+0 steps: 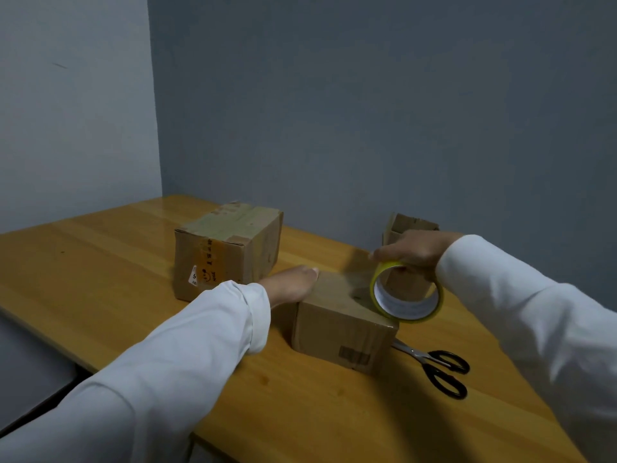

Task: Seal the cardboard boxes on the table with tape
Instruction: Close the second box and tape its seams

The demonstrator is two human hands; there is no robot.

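Leftmost, a taped brown cardboard box (230,245) stands apart on the yellow wooden table (100,262). The left hand (293,285) presses flat, fingers straight, on the small brown cardboard box (340,329). The right hand (417,250) grips the yellow tape roll (405,294) at its right edge. Should that flat palm slip, the box could skid toward the black-handled scissors (440,369), skewing the strip.

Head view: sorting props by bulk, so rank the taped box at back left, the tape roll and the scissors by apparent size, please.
1. Taped box, clearly largest.
2. Tape roll and scissors: look alike in extent, so unranked.
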